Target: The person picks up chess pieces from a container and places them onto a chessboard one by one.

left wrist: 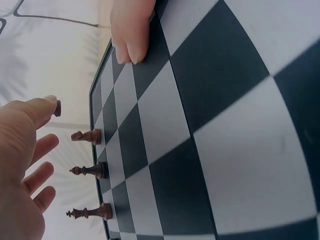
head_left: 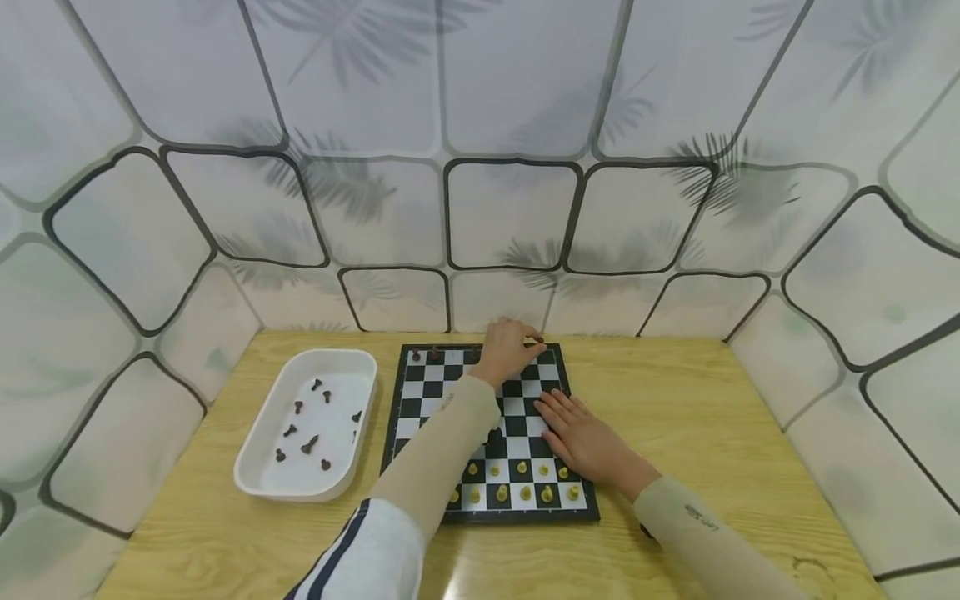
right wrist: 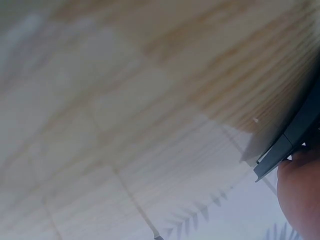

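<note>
A black-and-white chessboard (head_left: 450, 392) lies on the wooden table (head_left: 675, 400). My left hand (head_left: 510, 348) reaches to the board's far edge. In the left wrist view its fingers (left wrist: 30, 150) are spread and loosely straight, the forefinger tip touches a small dark piece (left wrist: 58, 108), and the thumb (left wrist: 130, 35) rests on the board (left wrist: 210, 100). Three more dark pieces (left wrist: 89, 170) stand along that edge. My right hand (head_left: 588, 440) lies flat on the board's right side, fingers straight. Yellow pieces (head_left: 525, 492) fill the near rows.
A white tray (head_left: 258, 475) holding several dark pieces (head_left: 309, 444) stands left of the board. Patterned walls close in the table on three sides. The right wrist view shows only blurred tabletop (right wrist: 125, 100), the board's corner (right wrist: 287, 147) and a bit of my hand.
</note>
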{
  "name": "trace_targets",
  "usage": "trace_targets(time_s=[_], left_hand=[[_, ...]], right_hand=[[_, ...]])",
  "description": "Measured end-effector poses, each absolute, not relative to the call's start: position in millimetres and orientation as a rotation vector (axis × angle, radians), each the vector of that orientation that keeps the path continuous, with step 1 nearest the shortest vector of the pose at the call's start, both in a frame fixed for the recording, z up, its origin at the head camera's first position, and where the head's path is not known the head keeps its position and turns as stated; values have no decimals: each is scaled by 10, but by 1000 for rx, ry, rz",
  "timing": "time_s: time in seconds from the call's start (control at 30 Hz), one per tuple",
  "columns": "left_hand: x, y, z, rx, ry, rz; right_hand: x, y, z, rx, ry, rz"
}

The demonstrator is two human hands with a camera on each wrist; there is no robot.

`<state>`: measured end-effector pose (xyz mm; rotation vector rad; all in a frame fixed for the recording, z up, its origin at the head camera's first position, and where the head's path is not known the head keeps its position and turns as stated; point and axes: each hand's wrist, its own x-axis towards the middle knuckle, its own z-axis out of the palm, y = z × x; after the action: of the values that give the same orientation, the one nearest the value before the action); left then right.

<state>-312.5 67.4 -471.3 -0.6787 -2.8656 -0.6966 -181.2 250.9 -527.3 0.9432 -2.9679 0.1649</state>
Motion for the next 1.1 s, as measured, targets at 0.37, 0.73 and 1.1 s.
trace_targets(time_s=[0.37,0.73,1.1], left_hand=[[-3156,780,-4817,-617,-2951,-590],[-3177,899,-4948,-593,-2967,-427],[-3189,919,-5009,-599,-2956,-440]], right_hand=[[-1829,2505,-5282,947,-2970,192],[-1821,2517,-5298,945,-2982,195],[-1825,2513,-5288,939,-2982,194]])
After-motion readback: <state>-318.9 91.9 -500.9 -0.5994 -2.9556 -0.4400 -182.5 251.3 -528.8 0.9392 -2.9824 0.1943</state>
